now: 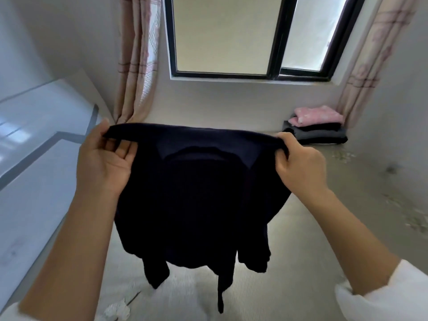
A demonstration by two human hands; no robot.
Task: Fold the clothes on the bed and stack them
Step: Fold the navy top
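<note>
Above the bed (312, 205), left hand (104, 156) and right hand (298, 163) each pinch a shoulder of the dark shirt (196, 200); a folded stack (316, 127) sits by the wall

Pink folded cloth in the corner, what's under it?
A folded black garment, then a grey one, stacked on the bed. The pink cloth covers most of the black one's top.

The dark shirt (199, 200) hangs from my grip at the centre, hiding the bed (324, 239) beneath it. Bare bed lies open from 3 to 5 o'clock, where my right hand (298, 163) could pass. At 2 o'clock the folded pile (316, 128) fills the corner, beside the curtain (363, 72).
</note>
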